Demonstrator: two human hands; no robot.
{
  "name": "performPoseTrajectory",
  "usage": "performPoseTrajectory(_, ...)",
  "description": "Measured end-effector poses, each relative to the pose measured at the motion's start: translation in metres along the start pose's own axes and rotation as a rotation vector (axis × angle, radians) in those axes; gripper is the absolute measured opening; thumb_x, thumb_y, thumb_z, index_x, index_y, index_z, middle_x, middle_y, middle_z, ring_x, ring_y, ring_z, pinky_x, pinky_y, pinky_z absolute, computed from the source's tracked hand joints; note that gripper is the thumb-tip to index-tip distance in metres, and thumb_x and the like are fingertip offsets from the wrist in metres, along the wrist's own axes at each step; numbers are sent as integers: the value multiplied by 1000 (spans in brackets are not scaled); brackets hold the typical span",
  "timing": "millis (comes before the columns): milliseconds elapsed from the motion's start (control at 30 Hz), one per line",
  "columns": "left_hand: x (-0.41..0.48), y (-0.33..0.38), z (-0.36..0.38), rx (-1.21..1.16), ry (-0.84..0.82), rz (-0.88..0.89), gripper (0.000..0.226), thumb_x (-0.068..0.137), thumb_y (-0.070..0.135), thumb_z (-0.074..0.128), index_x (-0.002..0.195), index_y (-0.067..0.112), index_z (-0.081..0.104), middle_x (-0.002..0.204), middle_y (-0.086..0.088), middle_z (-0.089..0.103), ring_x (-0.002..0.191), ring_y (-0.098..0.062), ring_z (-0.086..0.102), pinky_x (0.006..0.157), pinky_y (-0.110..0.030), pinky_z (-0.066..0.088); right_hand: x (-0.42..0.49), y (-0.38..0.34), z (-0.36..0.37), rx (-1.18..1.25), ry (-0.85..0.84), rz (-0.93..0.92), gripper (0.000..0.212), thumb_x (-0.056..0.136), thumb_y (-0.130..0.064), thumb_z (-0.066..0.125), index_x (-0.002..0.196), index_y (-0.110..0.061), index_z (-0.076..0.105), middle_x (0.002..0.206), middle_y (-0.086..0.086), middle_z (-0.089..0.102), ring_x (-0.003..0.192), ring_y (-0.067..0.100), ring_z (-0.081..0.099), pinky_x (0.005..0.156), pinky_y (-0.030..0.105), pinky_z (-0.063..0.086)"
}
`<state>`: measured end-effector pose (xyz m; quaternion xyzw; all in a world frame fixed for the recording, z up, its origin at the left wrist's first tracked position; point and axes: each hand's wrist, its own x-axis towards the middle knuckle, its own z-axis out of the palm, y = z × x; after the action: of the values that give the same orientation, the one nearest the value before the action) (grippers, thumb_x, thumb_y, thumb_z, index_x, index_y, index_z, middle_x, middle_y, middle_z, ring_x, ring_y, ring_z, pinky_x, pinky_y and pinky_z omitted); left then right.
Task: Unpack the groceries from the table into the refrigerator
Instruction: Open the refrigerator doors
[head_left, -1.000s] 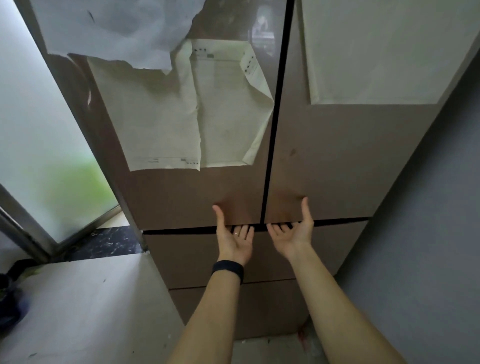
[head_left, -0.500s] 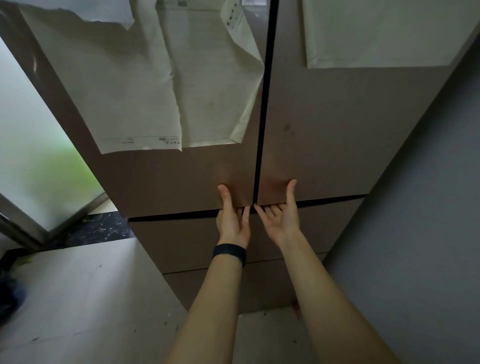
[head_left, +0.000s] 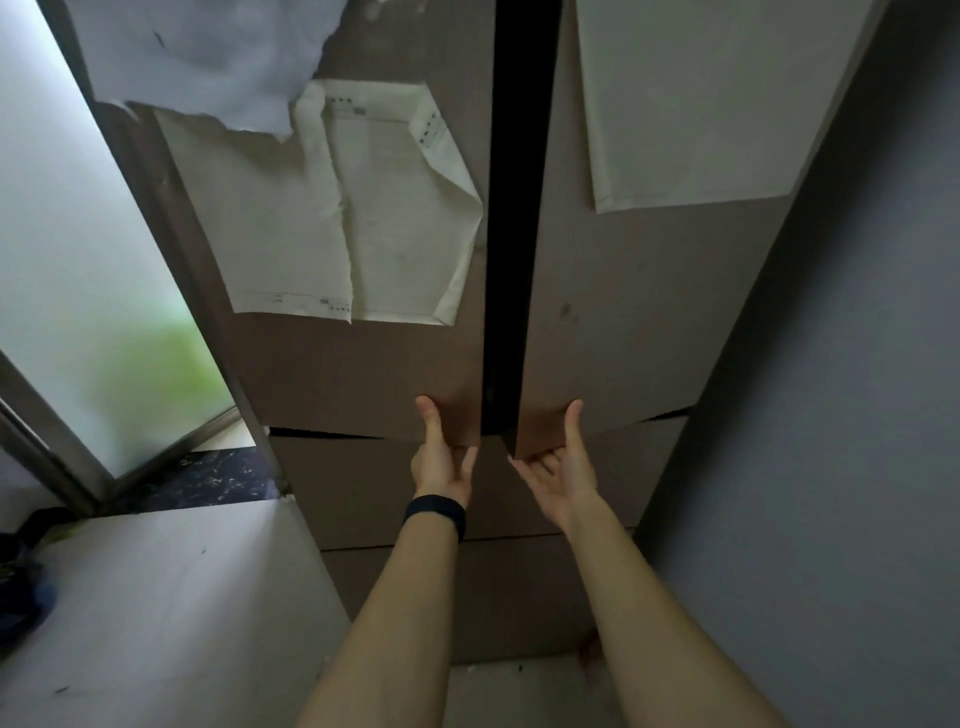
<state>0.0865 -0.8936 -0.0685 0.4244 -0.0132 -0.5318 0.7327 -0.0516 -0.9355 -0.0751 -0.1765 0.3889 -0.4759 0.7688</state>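
A brown refrigerator fills the view, with a left upper door (head_left: 363, 374) and a right upper door (head_left: 623, 353). Both doors stand slightly ajar, and a dark gap (head_left: 519, 234) runs between them. My left hand (head_left: 441, 457) grips the bottom edge of the left door, thumb on the front and fingers curled underneath. On the right door's bottom edge my right hand (head_left: 563, 465) holds the same way. A black band sits on my left wrist. No groceries are in view.
Creased papers (head_left: 358, 218) hang on the left door and a pale sheet (head_left: 691, 104) on the right. Brown drawers (head_left: 395, 483) lie below the doors. A grey wall (head_left: 841, 415) stands close on the right, a frosted glass door (head_left: 78, 286) on the left.
Both upper doors have swung toward me and the thin seam between them has widened into a dark gap. My hands have spread slightly apart with the door edges.
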Motion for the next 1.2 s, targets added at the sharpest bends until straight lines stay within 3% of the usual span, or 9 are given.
performPoseTrajectory(167,-39,5,-56,89,40,18,85,68,75,71,126,15,58,134,-7,61,117,-24,61,98,-39,53,-34,-7,-45,-87,14,12,79,73,-60,74,133,-13,55,122,10,69,108,26,66,81,39,55)
performPoseTrajectory(267,-62,20,-84,138,-21,6,95,67,77,70,140,19,55,136,-13,58,122,-34,59,96,-37,53,-55,-9,-68,-52,60,-59,75,73,-48,77,138,-23,51,131,9,63,114,28,63,84,42,53)
performPoseTrajectory(367,-89,34,-104,239,-63,80,61,84,68,58,114,15,68,89,-5,75,103,-20,66,92,-34,51,-82,-10,-80,-78,102,-210,61,87,-45,70,141,-37,43,137,4,55,121,28,57,93,44,51)
performPoseTrajectory(433,-108,37,-113,286,-75,115,48,94,59,50,112,18,68,71,-20,67,104,-16,67,97,-33,48,-98,-9,-86,-156,112,-301,51,97,-45,57,144,-42,39,143,0,50,127,25,51,98,46,48)
performPoseTrajectory(600,-142,36,-138,187,-21,217,38,101,40,51,130,19,61,125,-3,69,115,-12,65,83,-20,55,-120,-8,-106,-261,186,-419,57,99,-53,46,152,-34,35,153,-5,40,139,21,41,102,39,46)
performPoseTrajectory(700,-155,32,-146,143,60,260,30,102,33,53,127,20,61,126,-3,68,115,-15,64,101,-29,49,-128,-9,-115,-260,206,-453,55,99,-53,47,151,-34,38,155,-4,39,140,23,40,99,36,47)
performPoseTrajectory(900,-171,-10,-142,320,169,166,45,99,16,59,142,13,46,125,-9,65,99,-22,69,86,-34,56,-145,0,-131,-490,277,-514,53,97,-51,54,147,-38,41,145,-5,51,130,18,50,107,44,45)
performPoseTrajectory(1067,-177,-42,-88,882,-135,246,22,98,28,61,120,26,63,121,0,68,108,-15,66,95,-35,53,-170,9,-133,-807,328,-732,73,92,-45,65,154,-36,27,158,-3,31,141,20,37,111,43,38)
performPoseTrajectory(1200,-167,-36,-15,1150,-351,482,40,97,37,61,135,30,55,131,10,59,121,-9,55,101,-30,45,-172,-6,-110,-1081,375,-976,95,87,-41,73,158,-36,9,166,-6,6,150,26,11,116,44,15)
